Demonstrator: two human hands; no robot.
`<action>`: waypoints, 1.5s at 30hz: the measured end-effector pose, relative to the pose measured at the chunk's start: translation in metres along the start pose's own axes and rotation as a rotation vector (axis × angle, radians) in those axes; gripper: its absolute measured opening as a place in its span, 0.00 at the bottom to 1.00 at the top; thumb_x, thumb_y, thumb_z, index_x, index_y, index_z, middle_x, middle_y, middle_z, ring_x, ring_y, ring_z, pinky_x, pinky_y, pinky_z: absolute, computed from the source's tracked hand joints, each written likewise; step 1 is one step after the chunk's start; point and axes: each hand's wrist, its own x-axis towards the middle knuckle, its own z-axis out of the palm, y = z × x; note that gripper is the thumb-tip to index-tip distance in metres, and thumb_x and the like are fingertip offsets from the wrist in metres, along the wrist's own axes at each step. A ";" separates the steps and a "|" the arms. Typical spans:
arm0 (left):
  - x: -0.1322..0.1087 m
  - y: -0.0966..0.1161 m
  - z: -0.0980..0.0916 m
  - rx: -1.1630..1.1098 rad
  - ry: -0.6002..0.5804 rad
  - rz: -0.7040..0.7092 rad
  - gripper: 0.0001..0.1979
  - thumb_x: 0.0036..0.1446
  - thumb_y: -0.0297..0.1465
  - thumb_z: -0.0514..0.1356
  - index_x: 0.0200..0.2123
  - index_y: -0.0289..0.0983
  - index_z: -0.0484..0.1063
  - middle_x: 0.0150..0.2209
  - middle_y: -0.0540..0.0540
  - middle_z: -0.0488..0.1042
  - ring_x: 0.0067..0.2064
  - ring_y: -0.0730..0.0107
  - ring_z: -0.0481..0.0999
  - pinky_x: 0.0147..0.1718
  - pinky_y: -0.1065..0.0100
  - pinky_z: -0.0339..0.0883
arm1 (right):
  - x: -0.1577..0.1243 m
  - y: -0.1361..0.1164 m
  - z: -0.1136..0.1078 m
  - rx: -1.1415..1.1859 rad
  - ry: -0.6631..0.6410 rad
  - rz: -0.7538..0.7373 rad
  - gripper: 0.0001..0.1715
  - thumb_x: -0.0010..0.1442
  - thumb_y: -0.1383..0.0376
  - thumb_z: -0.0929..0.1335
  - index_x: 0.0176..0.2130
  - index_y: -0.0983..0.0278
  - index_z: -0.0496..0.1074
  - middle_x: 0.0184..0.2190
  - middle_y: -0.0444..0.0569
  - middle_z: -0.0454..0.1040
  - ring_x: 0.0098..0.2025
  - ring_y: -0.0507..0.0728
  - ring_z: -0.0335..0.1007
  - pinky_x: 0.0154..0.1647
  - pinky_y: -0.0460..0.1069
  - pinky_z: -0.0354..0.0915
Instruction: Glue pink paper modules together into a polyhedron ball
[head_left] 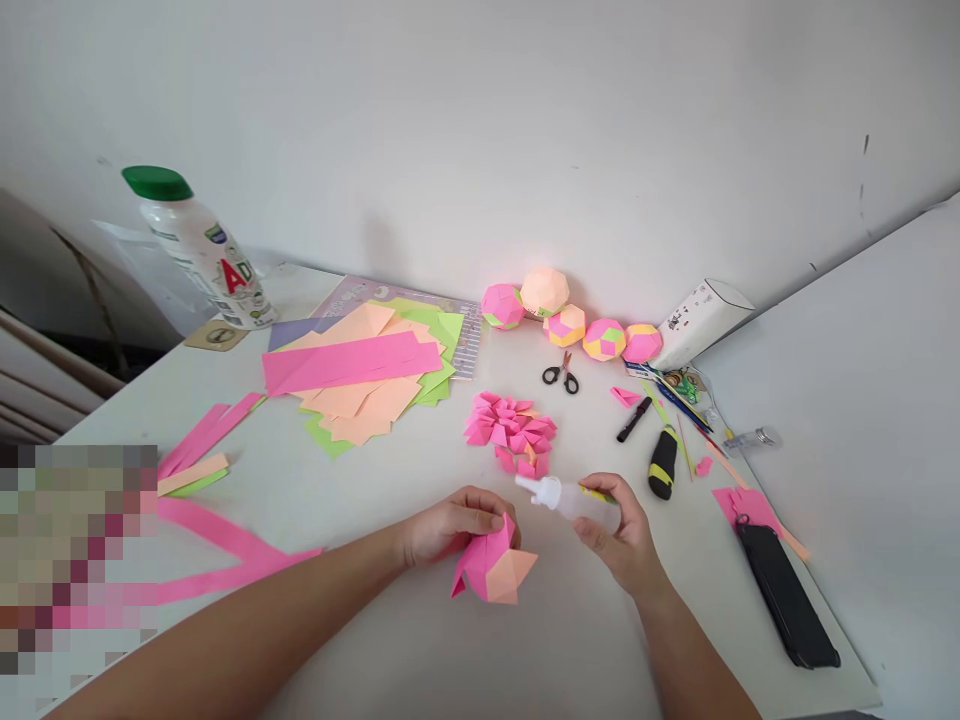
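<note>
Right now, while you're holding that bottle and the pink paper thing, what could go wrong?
In the right hand, the squeeze bottle has its nozzle close to the pile of folded pieces, so a drip might land there. The left hand pinches the pink-and-peach paper shape; squeezing too hard could crease it.
</note>
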 end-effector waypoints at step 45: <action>-0.001 -0.008 0.004 0.900 0.012 0.430 0.34 0.47 0.49 0.62 0.54 0.41 0.59 0.49 0.41 0.65 0.52 0.55 0.64 0.52 0.54 0.60 | 0.005 0.011 0.025 -0.293 -0.309 -0.031 0.12 0.63 0.62 0.60 0.39 0.64 0.70 0.27 0.46 0.70 0.31 0.53 0.67 0.32 0.47 0.63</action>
